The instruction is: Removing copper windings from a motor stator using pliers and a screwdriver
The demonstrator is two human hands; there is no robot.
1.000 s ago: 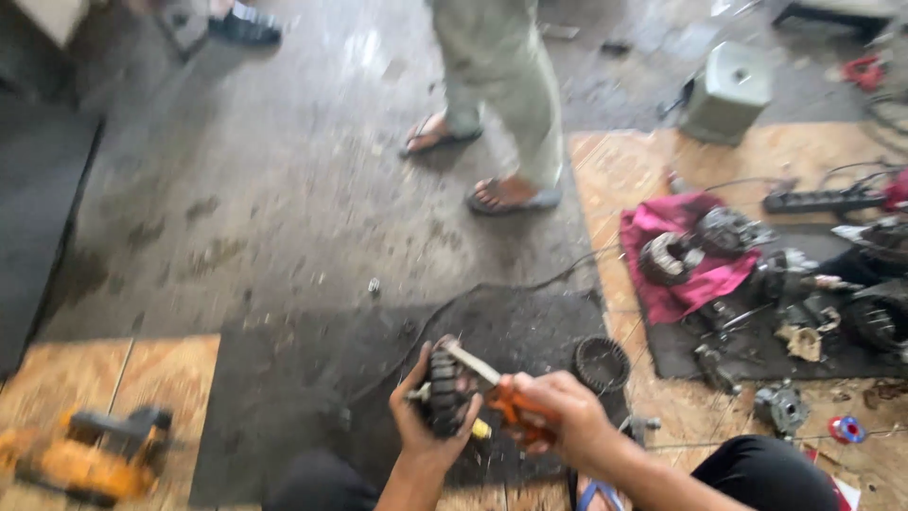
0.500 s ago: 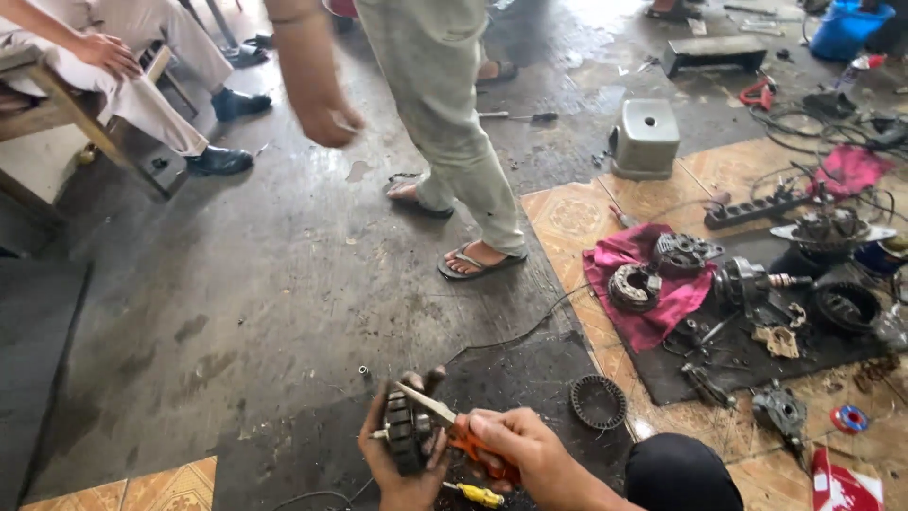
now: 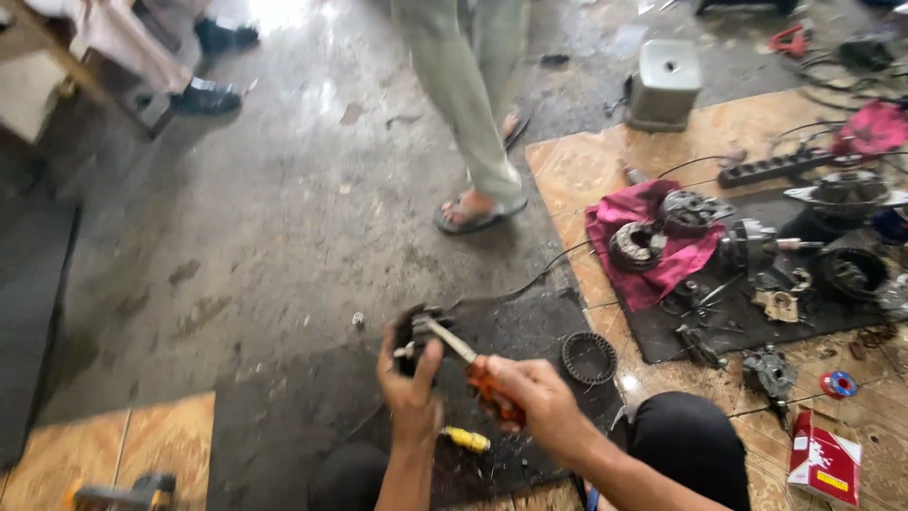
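Observation:
My left hand (image 3: 409, 393) grips a dark, greasy round motor part (image 3: 416, 333), held up over a black mat (image 3: 284, 426). My right hand (image 3: 530, 402) holds a screwdriver with an orange handle (image 3: 494, 390); its metal blade reaches left and up onto the motor part. A second tool with a yellow handle (image 3: 467, 439) lies on the mat just below my hands. A round black ring part (image 3: 588, 357) lies on the mat to the right of my right hand. My knees in dark trousers fill the bottom edge.
Another person in light trousers and sandals (image 3: 478, 213) walks on the wet concrete ahead. At right, motor parts lie on a pink cloth (image 3: 653, 255) beside a power strip (image 3: 776, 168), a grey metal box (image 3: 665, 83) and a red carton (image 3: 823, 464). A seated person's shoes (image 3: 206, 97) show top left.
The view has swung slightly down and left. The walking person has stepped farther away. My hands hold the part and screwdriver as before, shifted a little right in view.

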